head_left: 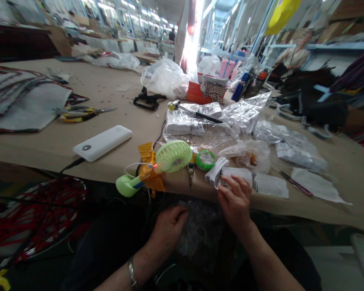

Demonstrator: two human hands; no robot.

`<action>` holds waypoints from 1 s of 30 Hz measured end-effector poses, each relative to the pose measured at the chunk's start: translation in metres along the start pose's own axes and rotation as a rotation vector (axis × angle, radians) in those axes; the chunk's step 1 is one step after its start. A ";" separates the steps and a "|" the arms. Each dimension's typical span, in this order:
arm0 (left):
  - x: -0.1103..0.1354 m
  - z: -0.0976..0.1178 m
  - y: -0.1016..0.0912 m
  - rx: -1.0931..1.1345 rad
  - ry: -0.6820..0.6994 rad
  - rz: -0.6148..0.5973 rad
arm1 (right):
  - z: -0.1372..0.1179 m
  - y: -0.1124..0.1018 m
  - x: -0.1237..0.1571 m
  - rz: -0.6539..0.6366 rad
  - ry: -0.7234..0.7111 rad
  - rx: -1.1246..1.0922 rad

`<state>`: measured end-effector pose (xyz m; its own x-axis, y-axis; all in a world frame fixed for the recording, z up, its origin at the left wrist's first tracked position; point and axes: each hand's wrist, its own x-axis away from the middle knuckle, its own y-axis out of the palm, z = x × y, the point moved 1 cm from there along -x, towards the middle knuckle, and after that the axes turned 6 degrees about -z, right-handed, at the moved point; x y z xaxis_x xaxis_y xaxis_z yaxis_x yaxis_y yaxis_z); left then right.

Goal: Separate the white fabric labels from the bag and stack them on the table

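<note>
My right hand [236,200] is at the table's front edge, its thumb and forefinger pinching the lower corner of a paper label in a fanned stack of white labels [216,171]. Its other fingers rest over a second stack of labels [238,173]. My left hand [169,226] is closed, thumb against the curled fingers, below the table edge. Anything inside that hand is hidden. Beside it a crumpled clear plastic bag [201,230] hangs over my lap. More printed labels [271,186] lie to the right of my right hand.
A green fan [173,157] is taped to the table edge, near a green-rimmed round container [205,159] and a small screwdriver-like tool [190,176]. A white power bank [103,143], pliers [78,113], a small hammer [196,112], bagged labels [299,149] and purple-handled tweezers [297,184] lie around.
</note>
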<state>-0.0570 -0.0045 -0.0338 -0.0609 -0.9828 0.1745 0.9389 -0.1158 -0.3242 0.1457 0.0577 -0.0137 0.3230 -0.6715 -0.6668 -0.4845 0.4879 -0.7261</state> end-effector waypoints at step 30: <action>-0.023 0.058 0.055 0.795 -0.306 -0.249 | 0.022 -0.029 0.013 -0.221 0.022 0.141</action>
<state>0.0155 0.0202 -0.0020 -0.3086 -0.8475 0.4319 0.8749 -0.0747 0.4785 0.1817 0.0470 -0.0056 0.3896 -0.7820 -0.4865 -0.2859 0.3995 -0.8710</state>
